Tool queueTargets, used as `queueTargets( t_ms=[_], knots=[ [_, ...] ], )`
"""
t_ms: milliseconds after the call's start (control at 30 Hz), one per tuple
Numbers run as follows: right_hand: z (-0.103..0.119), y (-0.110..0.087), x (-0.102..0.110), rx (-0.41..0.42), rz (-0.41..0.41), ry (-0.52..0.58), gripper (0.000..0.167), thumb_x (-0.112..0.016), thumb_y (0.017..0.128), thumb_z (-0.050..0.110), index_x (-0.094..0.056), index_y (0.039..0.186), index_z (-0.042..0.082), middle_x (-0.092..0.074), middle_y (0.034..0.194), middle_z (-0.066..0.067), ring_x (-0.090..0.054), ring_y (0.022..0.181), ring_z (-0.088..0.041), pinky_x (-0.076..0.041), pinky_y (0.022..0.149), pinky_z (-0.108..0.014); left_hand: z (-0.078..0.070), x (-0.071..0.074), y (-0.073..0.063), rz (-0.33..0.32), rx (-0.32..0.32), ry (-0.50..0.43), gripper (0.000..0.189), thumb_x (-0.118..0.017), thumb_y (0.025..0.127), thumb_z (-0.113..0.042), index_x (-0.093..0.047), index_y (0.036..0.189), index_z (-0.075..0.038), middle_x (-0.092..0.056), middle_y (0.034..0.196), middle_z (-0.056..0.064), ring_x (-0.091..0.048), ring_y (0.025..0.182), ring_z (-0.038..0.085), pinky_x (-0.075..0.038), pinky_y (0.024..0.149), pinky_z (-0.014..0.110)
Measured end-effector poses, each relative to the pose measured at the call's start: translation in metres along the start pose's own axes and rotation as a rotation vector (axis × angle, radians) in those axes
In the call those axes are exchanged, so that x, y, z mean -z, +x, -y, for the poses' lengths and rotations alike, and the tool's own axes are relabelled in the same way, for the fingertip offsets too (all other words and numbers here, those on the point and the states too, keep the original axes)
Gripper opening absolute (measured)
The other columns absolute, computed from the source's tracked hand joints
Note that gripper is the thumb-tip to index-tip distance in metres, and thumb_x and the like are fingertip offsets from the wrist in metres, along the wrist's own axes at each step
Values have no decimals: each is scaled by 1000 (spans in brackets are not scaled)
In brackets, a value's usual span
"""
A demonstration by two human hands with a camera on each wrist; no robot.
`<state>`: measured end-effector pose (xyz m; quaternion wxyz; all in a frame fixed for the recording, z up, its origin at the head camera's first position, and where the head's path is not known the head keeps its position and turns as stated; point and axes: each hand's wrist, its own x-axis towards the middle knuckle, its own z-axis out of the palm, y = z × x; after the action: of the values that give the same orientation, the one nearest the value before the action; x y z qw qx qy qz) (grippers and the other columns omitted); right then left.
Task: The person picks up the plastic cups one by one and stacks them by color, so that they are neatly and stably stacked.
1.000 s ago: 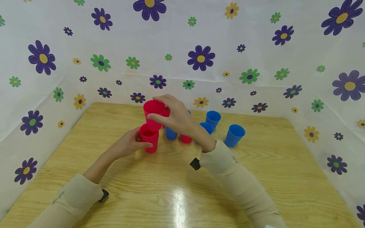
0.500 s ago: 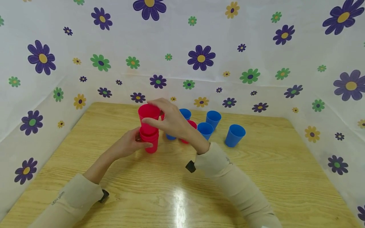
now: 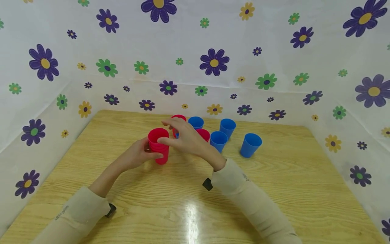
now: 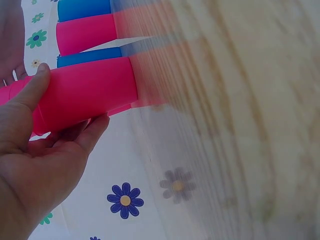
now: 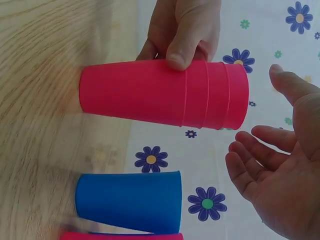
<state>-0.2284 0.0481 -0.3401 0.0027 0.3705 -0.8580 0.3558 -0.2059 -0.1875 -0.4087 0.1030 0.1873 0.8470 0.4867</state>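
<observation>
A stack of several nested red cups (image 5: 150, 95) stands upright on the wooden table, its rims stepped at the top. My left hand (image 3: 137, 155) grips the stack from its left side, thumb across the front. In the left wrist view the left hand's fingers (image 4: 92, 132) curl round the cup wall. Just right of the top rim is my right hand (image 3: 190, 139), fingers spread apart and holding nothing. The right wrist view has the right hand (image 5: 282, 187) clear of the stack's mouth.
Behind and right of the stack stand more cups: a red cup (image 3: 178, 118) at the back, a blue cup (image 3: 196, 121), another red cup (image 3: 204, 134) and several blue ones, the rightmost blue cup (image 3: 251, 145) apart. A flower-patterned curtain (image 3: 122, 40) borders the table (image 3: 170, 203).
My right hand has lowered a red cup into the stack and let it go, then drawn back slightly to the right. The left hand has stayed on the stack.
</observation>
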Motion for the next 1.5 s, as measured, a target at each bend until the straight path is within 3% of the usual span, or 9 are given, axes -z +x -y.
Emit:
queueTargets(
  t_ms=[233,533,900,1500],
  knots=[
    [-13,-9,9,14,-57,7,60,-75,96,34,-57,144,4,-61,138,-12,-57,124,-30,-55,98,-45,-2,-1,1,-4,6,14,58,-76,96,-22,-49,142,2,-65,128,16,-65,108,28,-55,96,40],
    [-30,-25,27,-34,-90,57,58,-74,97,30,-56,145,2,-58,141,-14,-58,125,-32,-53,100,-48,-1,-2,2,-10,39,34,60,-78,95,-24,-49,142,1,-64,129,16,-63,111,30,-55,97,43],
    [-61,-46,45,-58,-172,4,55,-77,95,23,-58,140,-4,-63,135,-21,-61,121,-37,-54,99,-51,-4,-2,2,-13,47,54,59,-77,96,-23,-50,140,3,-64,128,17,-63,111,31,-55,96,42],
    [-86,-68,58,-168,-165,-31,61,-77,95,28,-54,146,2,-59,141,-19,-58,128,-36,-50,104,-55,-6,-2,2,-8,48,56,58,-77,95,-21,-49,141,3,-64,128,17,-63,112,31,-55,97,42]
  ],
)
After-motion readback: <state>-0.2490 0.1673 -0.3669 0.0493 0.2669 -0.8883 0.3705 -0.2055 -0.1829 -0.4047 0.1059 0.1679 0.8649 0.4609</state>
